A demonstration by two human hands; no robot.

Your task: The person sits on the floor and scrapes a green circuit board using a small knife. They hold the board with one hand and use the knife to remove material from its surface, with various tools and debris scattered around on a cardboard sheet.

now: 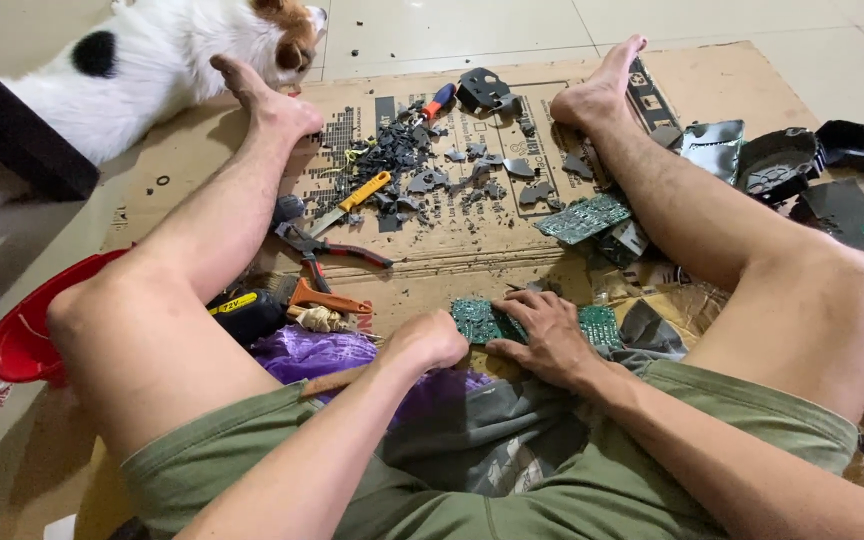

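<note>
Green circuit board [482,320] lies on the cardboard [472,260] between the legs, the right hand [544,335] pressing it flat with open fingers to steady it, while the left hand [430,340] is closed in a fist at its edge.

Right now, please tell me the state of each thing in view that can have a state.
Left hand: closed in a fist, at the green circuit board.
Right hand: fingers spread, pressing flat on that board.
Second circuit board: lying loose on the cardboard.
Pliers: lying open.
Black plastic pieces: broken, scattered.
</note>
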